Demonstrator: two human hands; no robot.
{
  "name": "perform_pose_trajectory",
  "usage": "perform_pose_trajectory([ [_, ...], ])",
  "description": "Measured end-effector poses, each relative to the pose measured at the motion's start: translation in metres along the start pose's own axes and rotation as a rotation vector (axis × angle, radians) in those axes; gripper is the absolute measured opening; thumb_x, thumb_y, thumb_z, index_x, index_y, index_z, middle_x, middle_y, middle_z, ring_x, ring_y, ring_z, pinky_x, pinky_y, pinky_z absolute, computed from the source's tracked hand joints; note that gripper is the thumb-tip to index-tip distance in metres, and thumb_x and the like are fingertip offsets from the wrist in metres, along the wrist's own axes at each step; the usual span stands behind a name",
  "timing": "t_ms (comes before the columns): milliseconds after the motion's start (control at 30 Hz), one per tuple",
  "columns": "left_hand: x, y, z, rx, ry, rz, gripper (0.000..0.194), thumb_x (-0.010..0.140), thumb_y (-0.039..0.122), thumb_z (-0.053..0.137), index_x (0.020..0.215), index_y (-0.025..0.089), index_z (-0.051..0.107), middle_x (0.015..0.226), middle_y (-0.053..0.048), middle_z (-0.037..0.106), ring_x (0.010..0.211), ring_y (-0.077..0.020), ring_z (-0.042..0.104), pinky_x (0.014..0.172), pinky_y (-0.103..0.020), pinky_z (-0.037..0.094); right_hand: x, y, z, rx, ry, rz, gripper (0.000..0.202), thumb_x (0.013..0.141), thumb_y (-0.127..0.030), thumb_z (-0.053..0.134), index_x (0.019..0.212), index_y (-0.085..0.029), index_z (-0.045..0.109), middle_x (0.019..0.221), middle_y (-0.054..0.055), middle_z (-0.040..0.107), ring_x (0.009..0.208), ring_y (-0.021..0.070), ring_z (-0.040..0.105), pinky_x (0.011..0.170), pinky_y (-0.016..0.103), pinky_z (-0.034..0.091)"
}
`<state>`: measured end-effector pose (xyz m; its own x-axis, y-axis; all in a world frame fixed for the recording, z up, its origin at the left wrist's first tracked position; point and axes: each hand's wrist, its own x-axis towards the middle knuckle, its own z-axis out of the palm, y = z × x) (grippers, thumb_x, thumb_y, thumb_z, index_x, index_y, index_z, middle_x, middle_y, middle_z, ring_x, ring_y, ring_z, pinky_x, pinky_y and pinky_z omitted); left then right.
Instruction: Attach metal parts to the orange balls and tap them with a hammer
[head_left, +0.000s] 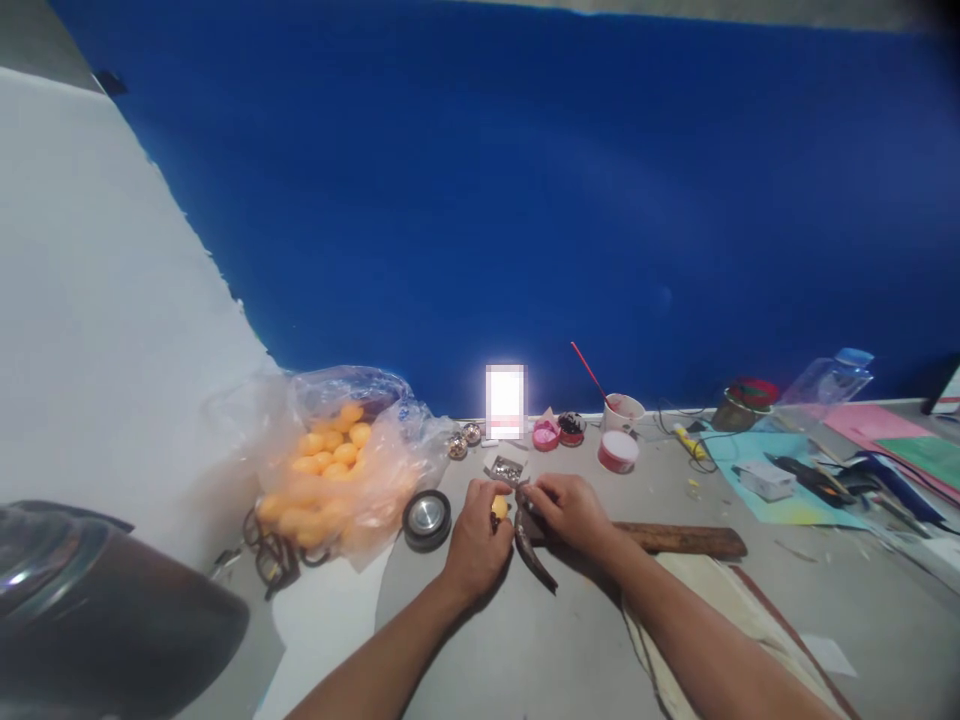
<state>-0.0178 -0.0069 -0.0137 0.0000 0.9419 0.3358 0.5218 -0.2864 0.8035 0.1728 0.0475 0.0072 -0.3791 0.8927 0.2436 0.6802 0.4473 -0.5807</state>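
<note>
My left hand (480,535) is closed around a small yellow-orange ball (499,508), just above the grey table (480,650). Beside it, my right hand (562,505) pinches the upper end of a dark, curved tool (534,560), whose lower end points down toward me. Both hands are close together, the tool's tip near the ball. Just beyond them lies a small open box of shiny pieces (506,470). Left of my left hand is a round black-rimmed metal object (427,516). Behind my right forearm lies a brown wooden piece (682,539).
A clear plastic bag with orange balls (330,460) lies at left, near a large dark object (112,610). Behind are pink tubs (546,433), a white cup (622,412) and a bright light (506,400). Tools and coloured sheets (757,500) lie at right, beige cloth (705,590) under my right forearm.
</note>
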Motion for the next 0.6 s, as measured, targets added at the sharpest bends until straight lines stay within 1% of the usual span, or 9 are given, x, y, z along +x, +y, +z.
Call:
perform_pose_trajectory([
  [67, 0.001, -0.001, 0.000, -0.015, 0.003, -0.009, 0.039, 0.081, 0.010, 0.055, 0.117, 0.024, 0.062, 0.116, -0.007, 0.066, 0.106, -0.0238, 0.067, 0.097, -0.041, 0.054, -0.002, -0.005, -0.003, -0.125, -0.040, 0.042, 0.044, 0.105, -0.043, 0.051, 0.068, -0.022, 0.061, 0.070, 0.003, 0.068, 0.067, 0.0175, 0.056, 0.065, 0.031, 0.029],
  [167, 0.002, 0.000, 0.000, -0.033, -0.035, -0.047, 0.037, 0.086, 0.015, 0.057, 0.122, 0.023, 0.060, 0.118, -0.006, 0.068, 0.099, -0.0223, 0.066, 0.094, -0.039, 0.054, -0.005, -0.014, -0.013, -0.294, -0.099, 0.089, 0.037, 0.105, -0.041, 0.054, 0.078, -0.021, 0.070, 0.081, 0.007, 0.075, 0.075, 0.0200, 0.063, 0.066, 0.032, 0.028],
  [233, 0.003, 0.000, 0.000, -0.029, -0.038, -0.045, 0.031, 0.088, 0.019, 0.059, 0.118, 0.023, 0.062, 0.116, -0.006, 0.068, 0.100, -0.0226, 0.066, 0.094, -0.039, 0.053, -0.007, -0.017, -0.021, -0.360, -0.137, 0.081, 0.031, 0.104, -0.039, 0.056, 0.085, -0.021, 0.074, 0.089, 0.009, 0.078, 0.081, 0.0214, 0.066, 0.068, 0.032, 0.029],
  [333, 0.005, -0.001, 0.001, -0.029, -0.025, -0.014, 0.023, 0.087, 0.019, 0.059, 0.110, 0.023, 0.064, 0.111, -0.005, 0.068, 0.100, -0.0226, 0.066, 0.093, -0.039, 0.052, -0.010, -0.017, -0.033, -0.377, -0.242, 0.006, 0.022, 0.100, -0.034, 0.060, 0.090, -0.020, 0.076, 0.098, 0.009, 0.079, 0.088, 0.0218, 0.067, 0.069, 0.032, 0.030],
  [400, 0.006, -0.001, 0.001, -0.030, -0.027, 0.004, 0.022, 0.086, 0.018, 0.059, 0.107, 0.023, 0.065, 0.108, -0.005, 0.069, 0.098, -0.0220, 0.065, 0.092, -0.037, 0.052, -0.011, -0.014, -0.040, -0.330, -0.321, -0.048, 0.018, 0.096, -0.036, 0.066, 0.092, -0.021, 0.076, 0.099, 0.008, 0.078, 0.088, 0.0215, 0.066, 0.070, 0.031, 0.031],
  [467, 0.006, -0.001, 0.001, -0.032, -0.042, 0.001, 0.021, 0.087, 0.018, 0.058, 0.106, 0.023, 0.065, 0.104, -0.003, 0.069, 0.094, -0.0212, 0.064, 0.089, -0.036, 0.051, -0.012, -0.012, -0.045, -0.292, -0.369, -0.062, 0.018, 0.088, -0.040, 0.074, 0.091, -0.021, 0.075, 0.095, 0.005, 0.076, 0.085, 0.0209, 0.064, 0.068, 0.030, 0.030],
  [533, 0.006, 0.000, 0.001, -0.032, -0.061, -0.016, 0.020, 0.087, 0.019, 0.056, 0.105, 0.023, 0.064, 0.101, -0.002, 0.068, 0.092, -0.0206, 0.063, 0.087, -0.035, 0.050, -0.012, -0.011, -0.046, -0.292, -0.386, -0.045, 0.020, 0.081, -0.039, 0.081, 0.088, -0.022, 0.073, 0.090, 0.004, 0.074, 0.080, 0.0201, 0.062, 0.065, 0.029, 0.029],
  [600, 0.006, 0.001, 0.000, -0.031, -0.073, -0.022, 0.020, 0.087, 0.019, 0.055, 0.105, 0.023, 0.063, 0.102, -0.002, 0.068, 0.092, -0.0205, 0.063, 0.087, -0.035, 0.049, -0.013, -0.011, -0.045, -0.310, -0.382, -0.018, 0.022, 0.076, -0.037, 0.084, 0.085, -0.022, 0.071, 0.087, 0.003, 0.072, 0.077, 0.0193, 0.060, 0.063, 0.029, 0.028],
])
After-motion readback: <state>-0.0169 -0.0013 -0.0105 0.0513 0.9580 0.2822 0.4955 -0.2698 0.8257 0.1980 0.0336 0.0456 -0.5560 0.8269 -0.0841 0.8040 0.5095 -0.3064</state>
